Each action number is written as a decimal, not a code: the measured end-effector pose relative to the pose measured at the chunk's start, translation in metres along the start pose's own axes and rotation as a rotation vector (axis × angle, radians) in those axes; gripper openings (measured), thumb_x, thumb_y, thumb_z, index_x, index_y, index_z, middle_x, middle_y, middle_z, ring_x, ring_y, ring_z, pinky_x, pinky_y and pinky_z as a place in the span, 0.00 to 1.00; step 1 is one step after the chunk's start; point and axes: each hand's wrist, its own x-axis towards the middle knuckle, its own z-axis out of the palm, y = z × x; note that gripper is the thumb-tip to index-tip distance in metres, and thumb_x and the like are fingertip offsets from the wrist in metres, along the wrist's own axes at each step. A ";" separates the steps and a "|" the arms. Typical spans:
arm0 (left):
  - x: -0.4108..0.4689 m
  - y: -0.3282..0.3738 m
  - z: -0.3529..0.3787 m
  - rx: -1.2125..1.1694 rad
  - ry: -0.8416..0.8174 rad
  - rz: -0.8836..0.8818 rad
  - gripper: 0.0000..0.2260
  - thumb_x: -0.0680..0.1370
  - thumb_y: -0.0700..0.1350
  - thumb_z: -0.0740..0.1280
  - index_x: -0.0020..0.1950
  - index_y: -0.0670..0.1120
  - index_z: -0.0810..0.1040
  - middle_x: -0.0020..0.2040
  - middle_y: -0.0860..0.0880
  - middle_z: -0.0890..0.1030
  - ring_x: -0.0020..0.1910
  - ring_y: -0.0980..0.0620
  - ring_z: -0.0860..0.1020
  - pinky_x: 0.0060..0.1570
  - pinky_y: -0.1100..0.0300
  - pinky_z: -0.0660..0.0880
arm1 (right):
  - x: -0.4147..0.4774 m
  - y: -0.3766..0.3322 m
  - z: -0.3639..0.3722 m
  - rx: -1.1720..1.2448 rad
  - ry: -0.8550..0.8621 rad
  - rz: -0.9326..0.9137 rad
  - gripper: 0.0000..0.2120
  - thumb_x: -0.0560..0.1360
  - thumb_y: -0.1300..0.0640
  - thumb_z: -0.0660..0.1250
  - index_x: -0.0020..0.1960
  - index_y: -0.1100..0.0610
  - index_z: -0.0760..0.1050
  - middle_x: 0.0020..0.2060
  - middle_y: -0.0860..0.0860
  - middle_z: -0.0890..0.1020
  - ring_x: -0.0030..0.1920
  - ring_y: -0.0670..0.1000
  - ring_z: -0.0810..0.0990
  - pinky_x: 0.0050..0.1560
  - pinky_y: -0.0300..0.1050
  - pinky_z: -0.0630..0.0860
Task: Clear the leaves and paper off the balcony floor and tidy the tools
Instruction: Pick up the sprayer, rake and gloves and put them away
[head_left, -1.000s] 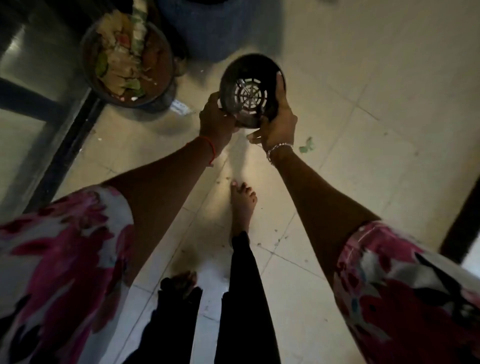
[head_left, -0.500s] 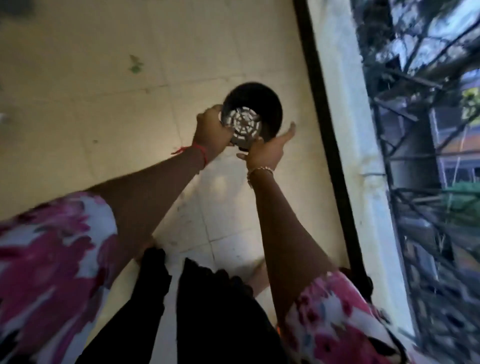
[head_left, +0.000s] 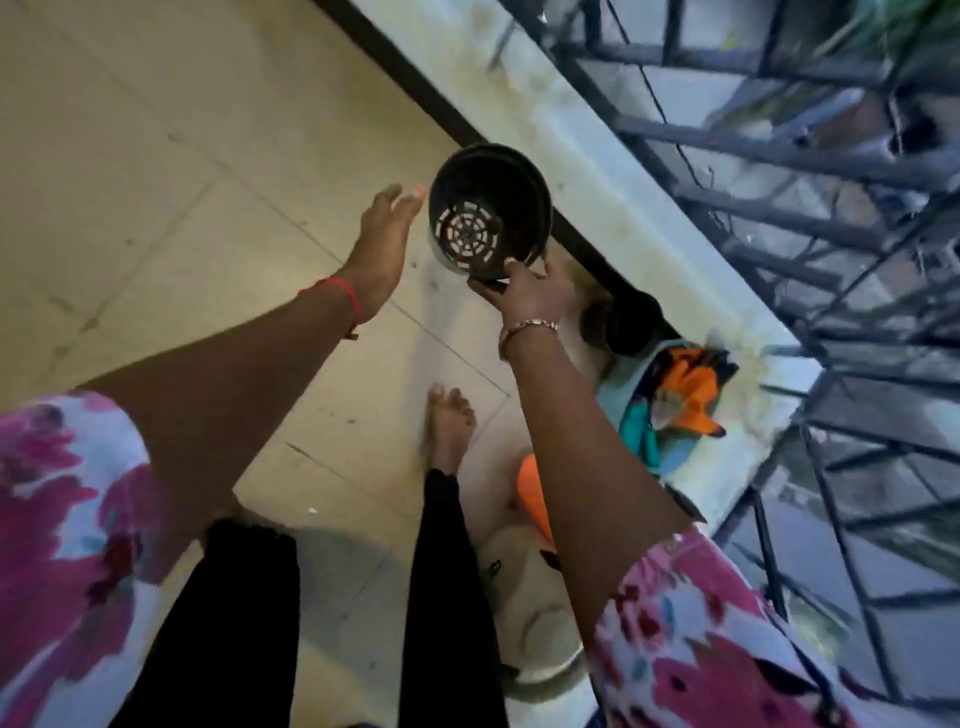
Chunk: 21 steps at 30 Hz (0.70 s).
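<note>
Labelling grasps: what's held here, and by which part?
Right hand pinches the black plastic plant pot at its near lower edge. Left hand is open beside it, holding nothing.

On my feed the pot (head_left: 491, 208) is black, and its slotted base shows as a pale web of rings and spokes. A red thread (head_left: 340, 291) circles the left wrist and a gold-toned bracelet (head_left: 527, 328) the right. Both sleeves (head_left: 57, 519) are white with magenta and dark-red floral blotches; the trousers (head_left: 244, 623) are black. The floor (head_left: 130, 156) is cream tile, with a black strip (head_left: 415, 88) along its right edge below a pale grey ledge (head_left: 597, 171). By that edge I see orange gloves (head_left: 685, 384) against teal fabric (head_left: 628, 400).
</note>
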 end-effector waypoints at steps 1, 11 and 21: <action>0.001 -0.006 0.013 0.076 -0.025 -0.005 0.23 0.82 0.51 0.55 0.75 0.44 0.59 0.75 0.45 0.60 0.74 0.50 0.59 0.65 0.63 0.55 | 0.007 0.001 -0.014 0.034 0.030 0.059 0.21 0.73 0.75 0.60 0.65 0.65 0.70 0.54 0.64 0.76 0.44 0.67 0.79 0.34 0.54 0.79; 0.019 -0.064 0.125 0.377 -0.324 -0.125 0.27 0.81 0.52 0.58 0.77 0.46 0.53 0.77 0.46 0.53 0.75 0.48 0.55 0.71 0.54 0.55 | 0.103 0.070 -0.101 0.047 0.170 0.305 0.18 0.73 0.72 0.65 0.62 0.67 0.71 0.58 0.65 0.77 0.51 0.68 0.79 0.34 0.56 0.78; 0.049 -0.110 0.141 0.458 -0.553 -0.234 0.30 0.81 0.56 0.56 0.78 0.53 0.46 0.77 0.49 0.57 0.74 0.49 0.59 0.68 0.50 0.61 | 0.150 0.112 -0.117 0.182 0.220 0.255 0.18 0.73 0.73 0.65 0.63 0.67 0.72 0.59 0.65 0.76 0.53 0.67 0.79 0.33 0.51 0.79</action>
